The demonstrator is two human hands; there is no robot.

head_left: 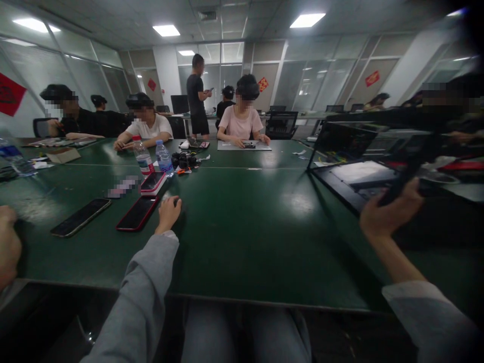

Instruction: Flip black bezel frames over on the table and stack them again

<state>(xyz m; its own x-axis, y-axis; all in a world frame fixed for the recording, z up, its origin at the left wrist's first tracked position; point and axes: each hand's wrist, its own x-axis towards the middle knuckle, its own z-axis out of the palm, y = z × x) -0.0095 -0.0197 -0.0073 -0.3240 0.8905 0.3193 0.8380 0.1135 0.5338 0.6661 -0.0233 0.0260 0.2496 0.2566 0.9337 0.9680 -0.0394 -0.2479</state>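
My left hand [169, 213] rests on the green table with its fingers curled in. A small dark spot shows between finger and thumb; whether it is an object or shadow is unclear. Just left of this hand lies a phone with a red edge [136, 214], and behind it a pink-edged phone [153, 182] sits on a white item. On the right, my right hand [393, 212] is closed around the edge of a tilted black panel [412, 156], raised above the table. Its upper part blurs into the dark corner. Beyond it lies a black frame [336, 189] with a pale sheet inside.
A dark phone [81, 217] lies at left, near another person's hand [8, 247]. Two bottles, one red-capped [142, 156] and one blue-capped [164, 159], stand beside a black cable bundle [185, 160]. Across the green table [242, 227], a person in pink [242, 121] works over a grey board [227, 145].
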